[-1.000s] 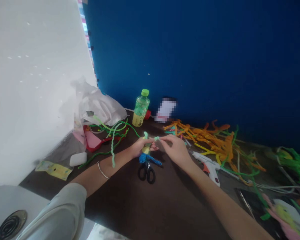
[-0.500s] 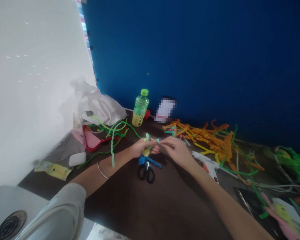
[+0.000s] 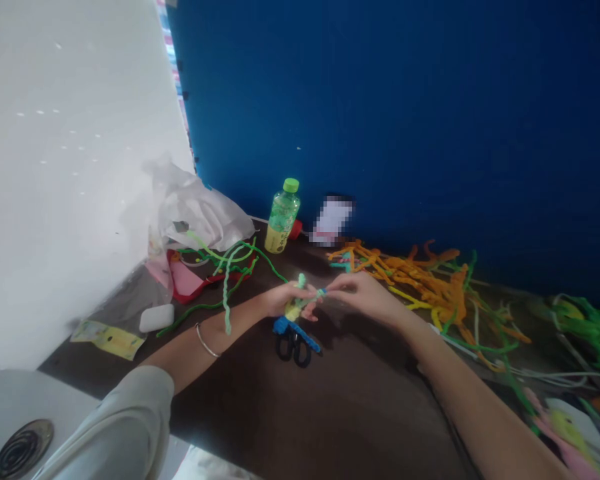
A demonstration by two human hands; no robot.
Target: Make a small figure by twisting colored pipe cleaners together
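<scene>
My left hand (image 3: 279, 300) is closed around a small craft piece of fuzzy pipe cleaner (image 3: 293, 311), pale green and yellow, held over the dark table. A pale green end pokes up above the thumb. My right hand (image 3: 365, 297) pinches a short pale green and blue tip at the piece's right side, its fingertips close to those of the left. Below hangs or lies a blue pipe cleaner strip (image 3: 307, 338); whether it joins the piece I cannot tell. Black-handled scissors (image 3: 301, 355) lie on the table just beneath, their blades hidden.
A green-capped bottle (image 3: 282, 219) and a phone (image 3: 333, 221) are at the back. Orange pipe cleaners (image 3: 410, 280) heap up on the right, green ones (image 3: 227, 280) on the left. Nearby are a white plastic bag (image 3: 205, 210), a white case (image 3: 157, 318) and a yellow wrapper (image 3: 107, 340).
My right hand has shifted slightly right and down, its forearm now covering the glue gun. The craft piece has tilted a little in my left hand, and the blue strip sits lower over the scissors.
</scene>
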